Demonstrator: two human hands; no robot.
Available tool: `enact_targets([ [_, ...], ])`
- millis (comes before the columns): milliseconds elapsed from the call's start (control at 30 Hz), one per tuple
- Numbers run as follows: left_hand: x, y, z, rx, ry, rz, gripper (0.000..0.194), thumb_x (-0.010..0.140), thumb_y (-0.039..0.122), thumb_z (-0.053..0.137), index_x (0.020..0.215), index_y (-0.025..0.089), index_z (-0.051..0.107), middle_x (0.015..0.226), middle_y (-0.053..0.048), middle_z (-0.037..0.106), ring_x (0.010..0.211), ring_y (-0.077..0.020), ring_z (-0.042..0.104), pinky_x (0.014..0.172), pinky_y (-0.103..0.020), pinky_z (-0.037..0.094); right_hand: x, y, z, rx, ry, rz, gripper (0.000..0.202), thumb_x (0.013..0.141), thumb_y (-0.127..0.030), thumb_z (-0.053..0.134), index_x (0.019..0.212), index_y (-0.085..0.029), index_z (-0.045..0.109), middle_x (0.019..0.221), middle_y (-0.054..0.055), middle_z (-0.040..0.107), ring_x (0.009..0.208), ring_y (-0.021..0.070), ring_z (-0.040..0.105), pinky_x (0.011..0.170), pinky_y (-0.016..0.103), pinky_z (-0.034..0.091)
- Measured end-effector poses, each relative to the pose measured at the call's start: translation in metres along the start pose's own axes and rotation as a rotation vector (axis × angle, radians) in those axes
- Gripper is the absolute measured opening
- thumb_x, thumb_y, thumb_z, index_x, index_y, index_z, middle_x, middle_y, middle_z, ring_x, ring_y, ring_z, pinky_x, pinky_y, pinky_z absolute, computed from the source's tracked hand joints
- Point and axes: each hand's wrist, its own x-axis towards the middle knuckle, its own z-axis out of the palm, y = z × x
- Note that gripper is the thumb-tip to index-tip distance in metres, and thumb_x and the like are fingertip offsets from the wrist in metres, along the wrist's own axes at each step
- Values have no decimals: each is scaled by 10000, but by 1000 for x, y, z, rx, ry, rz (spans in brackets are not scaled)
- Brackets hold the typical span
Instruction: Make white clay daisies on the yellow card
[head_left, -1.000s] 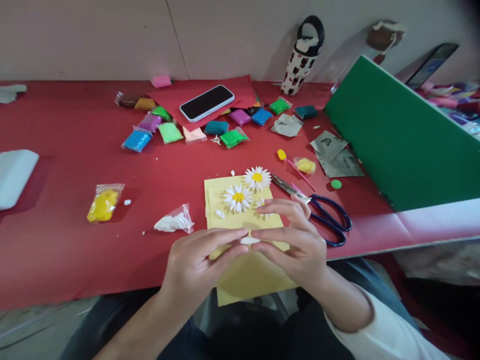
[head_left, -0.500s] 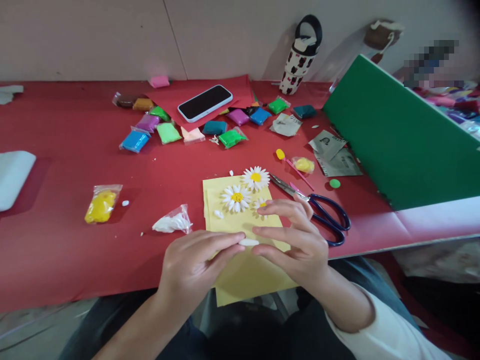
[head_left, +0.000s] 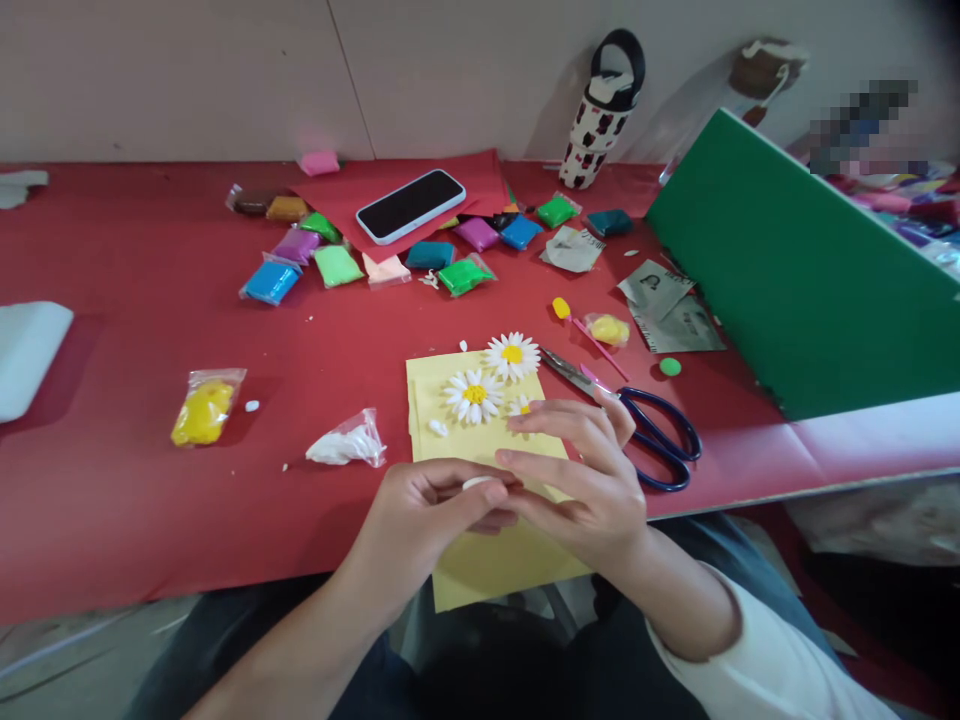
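Observation:
A small white piece of clay (head_left: 475, 482) is pinched between the thumb and fingers of my left hand (head_left: 427, 515), mostly covered by them. My right hand (head_left: 592, 490) is open, its fingers spread; its thumb meets my left fingertips. Both hands hover over sheets of yellow paper (head_left: 510, 575). On the paper's far part lie two white clay daisies with yellow centres, a front daisy (head_left: 474, 396) and a back daisy (head_left: 513, 355). A smaller daisy (head_left: 520, 406) is partly hidden behind my right fingers. Beside them rests a white clay lump (head_left: 438, 428).
Scissors (head_left: 660, 430) lie right of my right hand, near a pink tool (head_left: 600, 348). A white clay bag (head_left: 346, 442) and a yellow clay bag (head_left: 204, 412) lie left. Behind are several colored packets, a phone (head_left: 411, 206) and a bottle (head_left: 592, 125). A green board (head_left: 810, 270) stands right.
My left thumb and fingers have shifted around the white clay piece, now covering more of it. My right hand has moved slightly left, its thumb now against my left fingertips.

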Motion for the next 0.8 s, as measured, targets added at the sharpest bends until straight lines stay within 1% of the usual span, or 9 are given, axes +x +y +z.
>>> enact_targets([
  [100, 1, 0, -2, -52, -5, -85, 200, 760, 369, 752, 846, 189, 767, 813, -37, 773, 739, -146, 727, 686, -202, 598, 0, 1, 2, -4, -29, 13, 118, 857, -380, 661, 910, -285, 707, 981, 15, 707, 964, 200, 647, 987, 464, 324],
  [233, 2, 1, -5, -35, -43, -150, 258, 765, 401, 743, 854, 160, 764, 820, -70, 770, 788, -178, 734, 705, -229, 600, -2, 1, 3, 28, -79, 27, 45, 843, -319, 682, 860, -303, 721, 1020, 0, 699, 1001, 207, 638, 998, 461, 327],
  [300, 2, 3, -6, -10, -62, -153, 292, 766, 412, 740, 904, 155, 762, 850, -87, 771, 830, -198, 736, 725, -248, 601, -3, 1, 3, 50, -87, 41, 58, 838, -273, 684, 833, -313, 726, 1026, -10, 697, 1015, 206, 637, 1020, 466, 309],
  [400, 1, 3, -7, -9, -70, -131, 319, 760, 412, 748, 978, 180, 753, 903, -79, 773, 832, -192, 737, 739, -256, 602, -3, 1, 1, 78, -84, 80, 75, 836, -256, 687, 814, -318, 723, 1019, -18, 699, 1020, 198, 639, 1042, 468, 295],
  [467, 1, 3, -7, -14, -62, -114, 295, 776, 417, 732, 958, 187, 756, 910, -74, 775, 812, -185, 739, 740, -262, 605, -3, 2, 1, 81, -92, 96, 32, 826, -290, 702, 840, -312, 720, 1015, -12, 702, 1014, 197, 639, 1042, 465, 309],
  [567, 0, 1, -7, 3, -55, -113, 270, 793, 423, 712, 897, 179, 765, 880, -75, 777, 804, -185, 739, 739, -262, 606, -3, 1, 1, 80, -111, 91, 78, 822, -320, 704, 897, -308, 722, 1027, -1, 704, 1019, 205, 634, 1038, 470, 319],
  [667, 0, 1, -7, 1, -69, -123, 266, 795, 424, 710, 911, 191, 765, 894, -69, 777, 822, -180, 738, 739, -246, 600, -3, 1, 2, 99, -107, 86, 43, 823, -280, 701, 844, -306, 728, 1026, -1, 707, 1017, 207, 635, 1033, 481, 307],
  [800, -1, 2, -5, 8, -63, -117, 275, 789, 423, 718, 913, 183, 766, 879, -69, 777, 818, -177, 735, 748, -249, 598, -3, -1, 4, 109, -113, 84, 45, 824, -284, 694, 847, -292, 731, 1019, 14, 709, 1022, 217, 636, 1012, 486, 323],
])
